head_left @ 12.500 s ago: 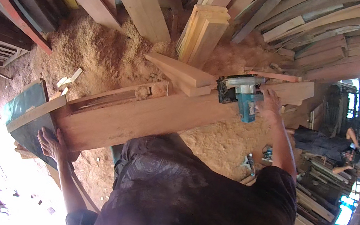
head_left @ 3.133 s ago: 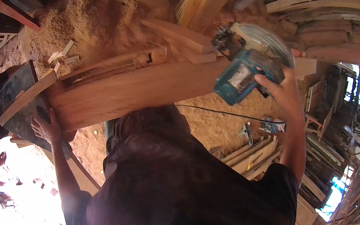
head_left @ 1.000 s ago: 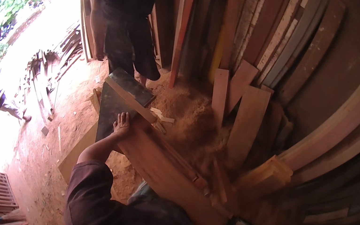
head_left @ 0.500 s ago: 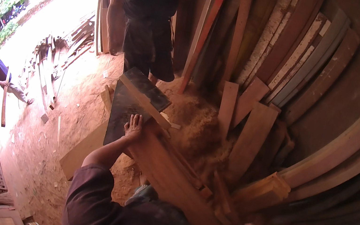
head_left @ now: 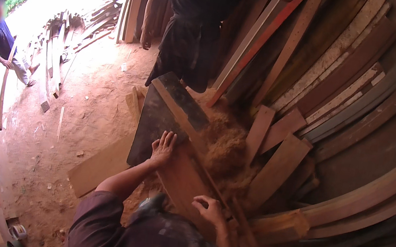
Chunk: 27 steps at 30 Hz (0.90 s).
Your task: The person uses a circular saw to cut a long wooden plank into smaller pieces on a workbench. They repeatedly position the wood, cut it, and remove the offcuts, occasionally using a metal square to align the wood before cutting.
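Apparently steadying the plank [head_left: 182, 177] at the near centre, resting the left hand [head_left: 163, 150] open at its far end, beside a dark board [head_left: 157, 119]. Holding the right hand [head_left: 212, 212] half-open, seemingly empty, over the plank; probably calling next for steady left-side support and surer right-hand placement.

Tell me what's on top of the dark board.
A wooden strip lies across the dark board, and the left hand rests at its near edge. The surface directly beneath both is covered.
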Tool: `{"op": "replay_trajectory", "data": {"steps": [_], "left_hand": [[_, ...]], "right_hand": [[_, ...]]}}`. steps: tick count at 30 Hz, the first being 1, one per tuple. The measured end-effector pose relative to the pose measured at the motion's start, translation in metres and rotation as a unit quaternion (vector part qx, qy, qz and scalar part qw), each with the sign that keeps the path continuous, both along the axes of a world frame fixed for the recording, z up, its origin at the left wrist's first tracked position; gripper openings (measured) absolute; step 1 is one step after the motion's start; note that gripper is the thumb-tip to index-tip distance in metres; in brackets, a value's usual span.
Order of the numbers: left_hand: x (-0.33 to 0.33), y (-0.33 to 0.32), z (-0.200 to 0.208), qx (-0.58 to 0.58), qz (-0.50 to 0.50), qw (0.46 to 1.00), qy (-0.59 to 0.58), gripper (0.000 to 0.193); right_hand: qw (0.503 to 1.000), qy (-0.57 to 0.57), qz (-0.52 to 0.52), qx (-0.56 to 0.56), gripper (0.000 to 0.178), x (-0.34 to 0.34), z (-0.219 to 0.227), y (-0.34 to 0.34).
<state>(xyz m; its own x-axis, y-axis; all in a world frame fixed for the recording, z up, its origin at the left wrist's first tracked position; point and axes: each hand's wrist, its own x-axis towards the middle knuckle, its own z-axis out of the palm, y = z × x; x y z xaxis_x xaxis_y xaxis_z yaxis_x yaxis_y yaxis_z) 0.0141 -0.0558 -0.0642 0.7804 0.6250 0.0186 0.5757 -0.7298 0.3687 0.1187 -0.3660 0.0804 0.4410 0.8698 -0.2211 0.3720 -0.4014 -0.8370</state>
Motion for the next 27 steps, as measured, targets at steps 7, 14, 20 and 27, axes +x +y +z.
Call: {"op": "replay_trajectory", "data": {"steps": [7, 14, 20, 27], "left_hand": [[0.000, -0.004, 0.000, 0.062, 0.013, 0.997, -0.041, 0.078], [0.006, -0.016, 0.001, 0.099, 0.015, 0.994, -0.045, 0.074], [0.005, -0.016, 0.007, 0.109, 0.032, 0.992, -0.048, 0.072], [0.002, -0.019, 0.025, 0.143, 0.028, 0.989, -0.015, 0.072]], "right_hand": [[0.990, -0.119, -0.041, 0.065, 0.026, 0.074, -0.003, 0.108], [0.954, -0.292, -0.054, 0.033, 0.049, 0.107, -0.041, 0.182], [0.975, -0.199, -0.019, -0.094, 0.075, 0.092, -0.074, 0.209], [0.981, -0.159, -0.037, -0.101, 0.077, 0.090, -0.061, 0.225]]}}
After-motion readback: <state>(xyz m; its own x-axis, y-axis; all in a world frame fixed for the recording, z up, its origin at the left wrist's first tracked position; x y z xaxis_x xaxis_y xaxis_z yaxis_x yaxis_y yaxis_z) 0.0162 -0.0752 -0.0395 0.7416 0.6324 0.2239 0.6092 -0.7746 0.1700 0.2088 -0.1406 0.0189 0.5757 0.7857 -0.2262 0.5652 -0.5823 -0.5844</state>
